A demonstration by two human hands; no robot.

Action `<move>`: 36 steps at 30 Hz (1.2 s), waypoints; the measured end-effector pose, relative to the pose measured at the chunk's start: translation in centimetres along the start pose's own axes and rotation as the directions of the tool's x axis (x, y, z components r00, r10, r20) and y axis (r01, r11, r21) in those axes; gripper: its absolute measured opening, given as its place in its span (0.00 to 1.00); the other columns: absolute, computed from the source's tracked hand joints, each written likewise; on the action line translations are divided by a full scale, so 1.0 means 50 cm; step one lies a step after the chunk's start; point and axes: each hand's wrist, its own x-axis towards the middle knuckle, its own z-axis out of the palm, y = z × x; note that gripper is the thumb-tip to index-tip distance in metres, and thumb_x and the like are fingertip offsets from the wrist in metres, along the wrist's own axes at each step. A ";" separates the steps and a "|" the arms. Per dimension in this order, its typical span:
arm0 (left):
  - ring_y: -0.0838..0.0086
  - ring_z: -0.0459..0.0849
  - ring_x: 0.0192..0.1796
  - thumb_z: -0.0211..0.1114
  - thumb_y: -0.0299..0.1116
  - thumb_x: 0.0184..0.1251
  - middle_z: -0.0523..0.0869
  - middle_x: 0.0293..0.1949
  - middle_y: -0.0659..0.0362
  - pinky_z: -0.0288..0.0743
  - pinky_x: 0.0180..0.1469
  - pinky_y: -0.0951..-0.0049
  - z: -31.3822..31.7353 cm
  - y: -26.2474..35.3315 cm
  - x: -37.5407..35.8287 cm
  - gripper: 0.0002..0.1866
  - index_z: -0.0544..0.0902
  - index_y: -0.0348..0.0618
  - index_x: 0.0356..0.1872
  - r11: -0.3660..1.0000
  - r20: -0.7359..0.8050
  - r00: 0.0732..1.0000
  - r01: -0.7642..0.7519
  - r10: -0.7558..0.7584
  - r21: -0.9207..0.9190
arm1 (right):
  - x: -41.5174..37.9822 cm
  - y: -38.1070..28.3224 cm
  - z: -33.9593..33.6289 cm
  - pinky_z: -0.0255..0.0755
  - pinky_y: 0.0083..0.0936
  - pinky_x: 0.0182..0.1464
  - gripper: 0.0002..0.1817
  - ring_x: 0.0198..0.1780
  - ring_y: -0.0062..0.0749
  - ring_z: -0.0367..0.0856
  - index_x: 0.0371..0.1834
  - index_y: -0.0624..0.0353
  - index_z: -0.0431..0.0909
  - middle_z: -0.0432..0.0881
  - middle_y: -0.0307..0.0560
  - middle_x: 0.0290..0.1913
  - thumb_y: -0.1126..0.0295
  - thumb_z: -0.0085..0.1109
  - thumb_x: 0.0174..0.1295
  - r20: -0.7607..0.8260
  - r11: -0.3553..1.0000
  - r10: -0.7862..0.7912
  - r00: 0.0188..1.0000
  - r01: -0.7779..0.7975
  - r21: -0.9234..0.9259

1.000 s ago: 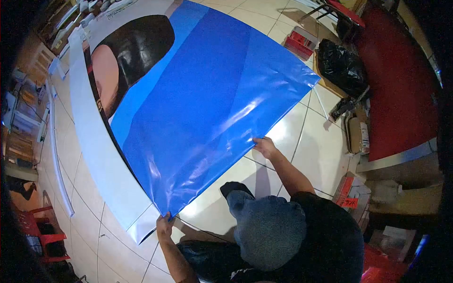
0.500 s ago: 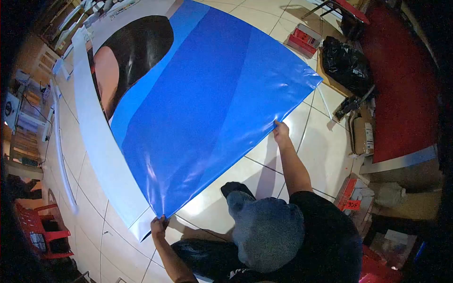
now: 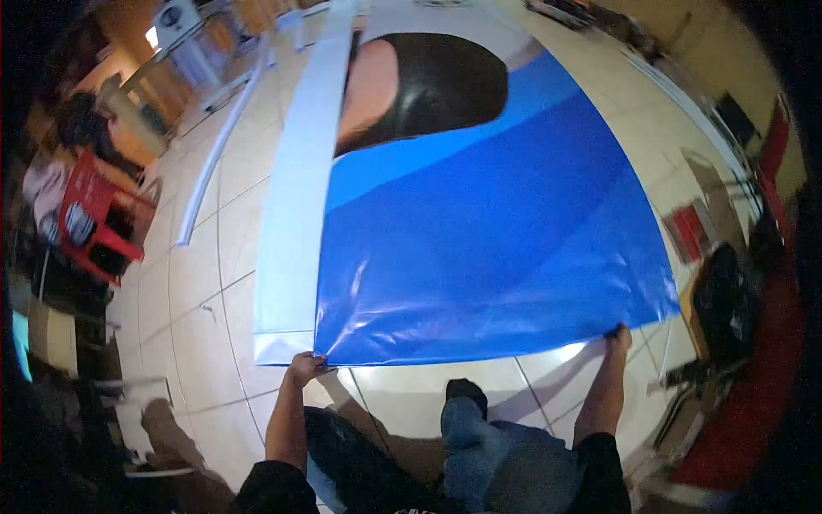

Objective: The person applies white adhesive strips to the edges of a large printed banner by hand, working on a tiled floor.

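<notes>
A large glossy blue printed banner [image 3: 479, 248] lies spread over the tiled floor, with a black and skin-toned shape printed toward its far end. A long white strip [image 3: 291, 214] runs along its left side. My left hand [image 3: 306, 367] is closed on the banner's near left corner, where the white strip meets the blue. Near the right end of the same edge, my right hand [image 3: 618, 337] grips the banner, fingers partly hidden by the sheet. Small wrinkles show in the blue sheet along the near edge.
A red plastic chair [image 3: 90, 210] stands at the left. Beyond it a long white tube [image 3: 223, 146] lies on the floor. At the right are a red box [image 3: 687, 231], a black plastic bag [image 3: 728, 295] and a red surface [image 3: 753, 411].
My view has turned left, so the banner's near edge now runs nearly level before me. My right hand has slid or moved toward the right corner; both hands still hold the edge.
</notes>
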 end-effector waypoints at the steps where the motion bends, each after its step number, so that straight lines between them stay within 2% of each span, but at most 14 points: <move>1: 0.66 0.83 0.37 0.60 0.24 0.65 0.82 0.39 0.51 0.81 0.35 0.69 0.022 0.018 -0.016 0.13 0.73 0.24 0.46 0.995 -0.050 0.996 0.063 -0.067 -0.074 | 0.084 0.001 -0.060 0.73 0.39 0.49 0.18 0.46 0.43 0.77 0.49 0.68 0.73 0.77 0.53 0.47 0.64 0.51 0.62 -0.032 0.976 -0.121 0.992 0.113 -0.188; 3: 0.58 0.83 0.47 0.63 0.28 0.63 0.81 0.45 0.46 0.80 0.42 0.60 -0.014 -0.020 0.042 0.19 0.72 0.26 0.51 0.963 -0.092 0.992 0.109 -0.088 0.246 | 0.070 -0.031 -0.002 0.71 0.42 0.55 0.23 0.52 0.48 0.76 0.54 0.70 0.71 0.76 0.57 0.54 0.62 0.51 0.62 -0.197 0.948 -0.209 0.958 0.149 -0.280; 5: 0.54 0.79 0.53 0.65 0.30 0.61 0.78 0.51 0.43 0.76 0.49 0.55 0.076 0.035 -0.052 0.24 0.71 0.29 0.55 0.788 -0.302 0.922 -0.006 0.243 0.615 | -0.056 -0.053 0.074 0.59 0.48 0.66 0.30 0.62 0.58 0.69 0.61 0.72 0.65 0.70 0.65 0.61 0.63 0.53 0.59 0.101 0.213 -0.832 0.545 0.482 -0.850; 7: 0.46 0.68 0.63 0.66 0.38 0.58 0.69 0.61 0.37 0.62 0.61 0.46 0.162 0.056 -0.078 0.32 0.67 0.35 0.62 0.374 -0.232 0.646 -0.090 0.727 0.923 | -0.146 0.042 0.131 0.53 0.46 0.70 0.33 0.67 0.60 0.62 0.65 0.73 0.61 0.65 0.68 0.65 0.61 0.51 0.60 0.599 -0.306 -0.727 0.336 0.623 -0.720; 10: 0.41 0.56 0.70 0.62 0.47 0.61 0.58 0.68 0.35 0.48 0.68 0.40 0.273 0.064 -0.071 0.37 0.63 0.41 0.68 0.276 -0.155 0.534 -0.153 0.831 0.949 | -0.424 0.230 0.219 0.33 0.58 0.72 0.37 0.76 0.58 0.40 0.72 0.62 0.56 0.48 0.64 0.74 0.49 0.47 0.65 0.792 -0.308 -0.185 0.581 0.731 -0.609; 12: 0.40 0.52 0.72 0.58 0.51 0.64 0.54 0.71 0.36 0.42 0.70 0.38 0.310 0.051 -0.059 0.37 0.61 0.44 0.70 0.276 -0.174 0.548 -0.109 0.818 0.955 | -0.588 0.254 0.279 0.32 0.66 0.69 0.36 0.76 0.59 0.40 0.73 0.52 0.57 0.47 0.60 0.75 0.45 0.46 0.65 0.839 -0.381 0.195 0.508 0.827 -0.413; 18: 0.45 0.43 0.75 0.47 0.63 0.67 0.47 0.74 0.43 0.35 0.71 0.39 0.281 -0.006 -0.009 0.39 0.56 0.52 0.73 0.291 -0.162 0.735 -0.049 0.658 0.956 | -0.444 0.192 0.191 0.34 0.59 0.72 0.38 0.74 0.60 0.48 0.73 0.50 0.57 0.53 0.57 0.74 0.43 0.47 0.63 0.883 -0.474 0.022 0.469 0.782 -0.404; 21: 0.45 0.43 0.75 0.48 0.66 0.64 0.47 0.75 0.44 0.36 0.72 0.41 0.257 -0.015 0.003 0.42 0.55 0.54 0.74 0.275 -0.152 0.740 -0.047 0.655 0.960 | -0.271 0.083 0.089 0.40 0.60 0.71 0.40 0.76 0.55 0.44 0.75 0.51 0.49 0.51 0.58 0.75 0.43 0.45 0.65 0.771 -0.531 -0.109 0.628 0.619 -0.579; 23: 0.45 0.47 0.75 0.53 0.65 0.62 0.46 0.75 0.45 0.45 0.72 0.46 0.252 0.001 -0.011 0.43 0.54 0.55 0.74 0.237 -0.126 0.782 -0.029 0.610 0.971 | -0.238 0.006 0.072 0.51 0.73 0.63 0.38 0.73 0.65 0.47 0.76 0.44 0.44 0.49 0.54 0.75 0.44 0.43 0.66 0.383 -0.511 -0.199 0.902 0.238 -0.826; 26: 0.47 0.59 0.71 0.58 0.59 0.60 0.59 0.70 0.41 0.60 0.68 0.54 0.224 0.080 -0.053 0.39 0.64 0.50 0.69 0.255 -0.049 0.913 -0.061 0.405 0.965 | -0.184 -0.069 0.088 0.46 0.70 0.66 0.40 0.75 0.58 0.47 0.73 0.50 0.56 0.44 0.50 0.77 0.40 0.47 0.62 0.078 -0.413 -0.113 0.991 0.024 -0.911; 30: 0.48 0.71 0.64 0.62 0.53 0.59 0.74 0.59 0.39 0.70 0.61 0.58 0.187 0.132 -0.077 0.31 0.74 0.44 0.59 0.314 0.081 0.943 -0.188 0.324 0.931 | -0.115 -0.020 0.119 0.49 0.67 0.66 0.43 0.74 0.62 0.48 0.72 0.55 0.56 0.48 0.59 0.75 0.45 0.56 0.55 0.562 -0.641 -0.064 0.825 0.398 -0.656; 31: 0.48 0.74 0.61 0.62 0.50 0.59 0.78 0.53 0.39 0.72 0.59 0.57 0.187 0.131 -0.069 0.28 0.76 0.42 0.55 0.360 0.026 0.931 -0.167 0.365 0.918 | -0.084 0.040 0.102 0.50 0.64 0.66 0.43 0.73 0.63 0.48 0.71 0.57 0.57 0.50 0.62 0.74 0.47 0.58 0.54 0.749 -0.580 -0.154 0.645 0.554 -0.597; 34: 0.47 0.75 0.58 0.63 0.44 0.58 0.79 0.51 0.40 0.70 0.60 0.55 0.216 0.136 -0.020 0.25 0.77 0.39 0.53 0.426 -0.015 0.907 -0.184 0.421 0.886 | -0.274 0.090 0.250 0.48 0.58 0.70 0.37 0.72 0.64 0.51 0.68 0.60 0.61 0.52 0.67 0.72 0.50 0.55 0.60 0.806 -0.499 0.120 0.580 0.737 -0.456; 36: 0.46 0.70 0.62 0.64 0.43 0.58 0.75 0.57 0.40 0.66 0.64 0.55 0.279 0.160 0.024 0.26 0.75 0.39 0.54 0.090 0.214 0.635 -0.411 0.742 0.907 | -0.342 0.152 0.302 0.47 0.61 0.69 0.37 0.73 0.62 0.49 0.70 0.57 0.59 0.50 0.63 0.74 0.49 0.52 0.61 0.830 -0.396 0.254 0.496 0.836 -0.379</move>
